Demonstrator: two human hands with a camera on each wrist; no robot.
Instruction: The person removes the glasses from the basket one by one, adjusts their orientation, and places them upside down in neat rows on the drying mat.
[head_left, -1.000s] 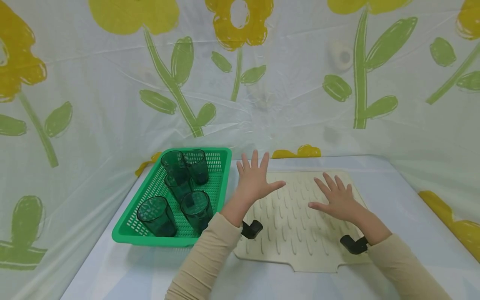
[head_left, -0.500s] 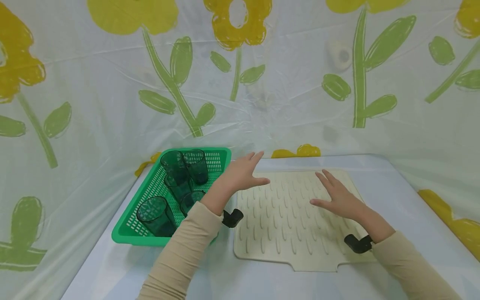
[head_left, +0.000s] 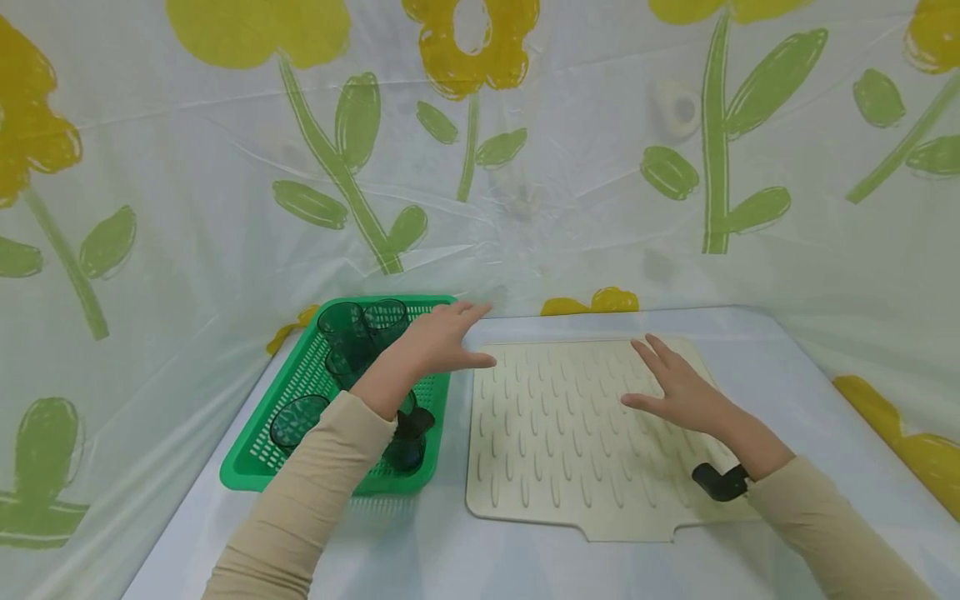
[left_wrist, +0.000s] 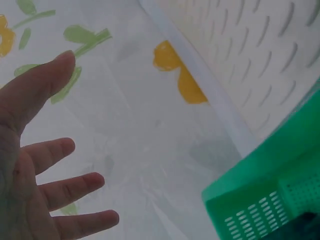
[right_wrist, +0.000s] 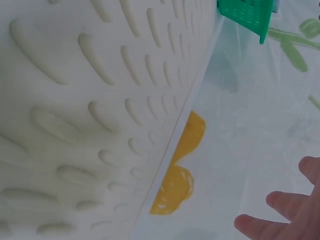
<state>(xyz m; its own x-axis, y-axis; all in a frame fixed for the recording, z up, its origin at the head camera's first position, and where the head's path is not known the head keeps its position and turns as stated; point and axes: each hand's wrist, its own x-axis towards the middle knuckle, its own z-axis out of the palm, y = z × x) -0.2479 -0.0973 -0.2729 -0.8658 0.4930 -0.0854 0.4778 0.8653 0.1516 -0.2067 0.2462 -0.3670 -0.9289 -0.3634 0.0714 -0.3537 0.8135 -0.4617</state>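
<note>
Five glasses [head_left: 296,419] in one basket [head_left: 242,477], kinda blocked by left hand [head_left: 435,340]; one mat [head_left: 551,433] basket-right, part-hidden by right hand [head_left: 686,395]. Fingers spread on both.

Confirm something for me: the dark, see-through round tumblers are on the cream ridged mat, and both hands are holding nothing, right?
Not quite. The dark, see-through round tumblers are in the green perforated plastic basket, not on the cream ridged mat; the head view shows it. The rest stands: the left hand and right hand are holding nothing.
</note>
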